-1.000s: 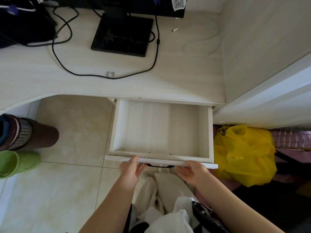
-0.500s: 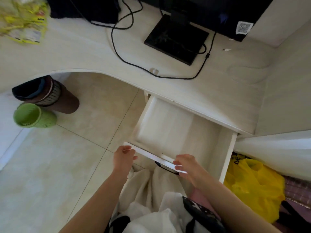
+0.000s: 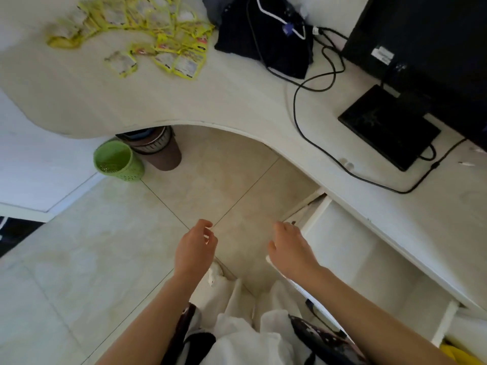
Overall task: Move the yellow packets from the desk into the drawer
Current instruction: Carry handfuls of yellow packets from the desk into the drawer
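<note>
Several yellow packets point(image 3: 155, 35) lie scattered on the far left part of the white desk point(image 3: 216, 101). The white drawer point(image 3: 369, 262) stands pulled out under the desk at the right, with nothing in it. My left hand point(image 3: 195, 248) hovers over the floor with loosely curled fingers and holds nothing. My right hand point(image 3: 290, 248) hangs just left of the drawer's front corner, fingers relaxed, holding nothing. Both hands are well below and right of the packets.
A black bag point(image 3: 263, 40) and cables point(image 3: 316, 83) lie on the desk next to the packets. The monitor point(image 3: 421, 48) on its black base point(image 3: 387, 127) stands at the right. A green basket point(image 3: 118, 160) and a brown bin point(image 3: 158, 148) stand on the floor under the desk.
Both hands have let go of the drawer's front edge and now hang free over the floor. The view has swung left, bringing the yellow packets into sight.
</note>
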### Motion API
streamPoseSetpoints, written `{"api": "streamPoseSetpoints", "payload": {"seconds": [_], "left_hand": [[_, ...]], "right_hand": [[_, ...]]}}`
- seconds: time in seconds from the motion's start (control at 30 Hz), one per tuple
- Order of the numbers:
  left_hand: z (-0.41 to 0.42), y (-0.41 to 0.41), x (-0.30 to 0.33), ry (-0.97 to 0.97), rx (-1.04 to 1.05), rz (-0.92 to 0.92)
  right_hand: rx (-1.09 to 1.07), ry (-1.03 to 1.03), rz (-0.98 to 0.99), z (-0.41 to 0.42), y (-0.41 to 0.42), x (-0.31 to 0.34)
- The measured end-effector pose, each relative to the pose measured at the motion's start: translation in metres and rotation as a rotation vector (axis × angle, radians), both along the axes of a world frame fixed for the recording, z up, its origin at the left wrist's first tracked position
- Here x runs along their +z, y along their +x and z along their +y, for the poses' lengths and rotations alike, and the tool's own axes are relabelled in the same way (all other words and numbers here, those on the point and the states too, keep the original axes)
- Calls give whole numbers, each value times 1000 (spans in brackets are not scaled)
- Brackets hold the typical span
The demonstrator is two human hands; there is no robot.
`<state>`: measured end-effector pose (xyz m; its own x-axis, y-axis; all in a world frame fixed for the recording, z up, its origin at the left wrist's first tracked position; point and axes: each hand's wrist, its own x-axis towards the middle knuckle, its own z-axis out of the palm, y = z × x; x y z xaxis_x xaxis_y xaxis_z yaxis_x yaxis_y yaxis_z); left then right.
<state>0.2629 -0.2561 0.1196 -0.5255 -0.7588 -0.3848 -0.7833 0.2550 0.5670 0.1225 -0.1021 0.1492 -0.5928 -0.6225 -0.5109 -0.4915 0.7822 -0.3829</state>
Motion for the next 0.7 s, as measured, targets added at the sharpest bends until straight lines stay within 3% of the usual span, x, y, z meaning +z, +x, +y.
{"api": "streamPoseSetpoints", "payload": {"seconds": [0.4, 0.7], "left_hand": [[-183, 15, 7, -235, -123, -16], [-290, -13, 9, -248, -50, -4]], "right_hand": [[72, -23, 108, -182, -15, -2], [144, -8, 157, -284, -61, 6]]}}
